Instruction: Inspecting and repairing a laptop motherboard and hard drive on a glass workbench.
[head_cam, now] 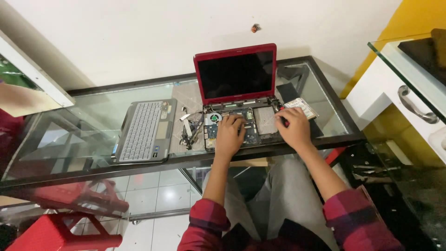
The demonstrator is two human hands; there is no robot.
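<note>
Head camera, looking down at a glass-topped desk with a black frame (93, 167). At centre frame sits an opened red laptop (236, 74), screen dark, its base stripped to show the blue circuit board (251, 135) and a round fan. The left hand (230, 135) rests flat on the board, fingers spread, gripping nothing. The right hand (293, 128), just right of it, is curled around what seems a small red-handled tool (282, 122); I cannot tell how firmly. A silver rectangular drive with a pale label (302, 108) lies beside that hand. The detached grey keyboard panel (144, 132) lies left of centre, long axis running away from the viewer.
</note>
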